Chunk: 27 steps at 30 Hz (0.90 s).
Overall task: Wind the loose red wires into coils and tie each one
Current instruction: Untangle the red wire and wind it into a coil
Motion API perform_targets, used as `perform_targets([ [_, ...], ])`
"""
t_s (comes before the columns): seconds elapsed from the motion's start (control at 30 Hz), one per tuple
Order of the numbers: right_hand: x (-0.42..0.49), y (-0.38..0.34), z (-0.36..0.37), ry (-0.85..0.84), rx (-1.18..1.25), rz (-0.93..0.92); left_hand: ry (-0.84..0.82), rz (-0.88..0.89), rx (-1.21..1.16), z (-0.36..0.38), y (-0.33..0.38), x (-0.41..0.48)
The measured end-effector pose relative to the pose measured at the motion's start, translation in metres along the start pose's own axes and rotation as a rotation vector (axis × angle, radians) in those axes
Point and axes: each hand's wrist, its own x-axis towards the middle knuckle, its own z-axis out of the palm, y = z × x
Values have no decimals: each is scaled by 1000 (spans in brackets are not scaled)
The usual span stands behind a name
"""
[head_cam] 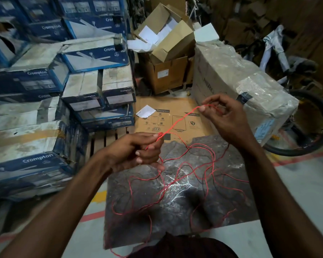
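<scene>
A thin red wire point(177, 122) runs taut between my two hands above the floor. My left hand point(138, 151) is closed around one end of this stretch, with the wire passing out between thumb and forefinger. My right hand point(226, 118), higher and to the right, pinches the wire between thumb and fingertips. From both hands the rest of the red wire point(185, 183) drops in loose tangled loops onto a dark grey mat point(222, 207) in front of me. No tied coil is visible.
Stacked blue Crompton boxes point(35, 81) fill the left side. A flat brown cardboard sheet point(175, 118) lies beyond the mat, with an open carton point(166, 71) behind it. A plastic-wrapped box point(241, 81) and a bicycle wheel point(309, 127) stand on the right.
</scene>
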Motion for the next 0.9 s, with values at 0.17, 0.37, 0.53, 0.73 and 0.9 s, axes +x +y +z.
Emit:
perform_targets([
  [0.17,3,23,35,41,41,69,-142,182,-472,18,-2,3],
  [0.37,-20,45,62,-41,34,204,-59,444,-605,26,9,13],
  [0.53,-48,48,68,-111,197,442,89,623,-707,17,22,22],
  [0.73,-71,50,50,-355,953,757,374,832,-787,-2,49,31],
  [0.9,-66,44,39,-627,1511,811,794,820,-546,-11,60,39],
])
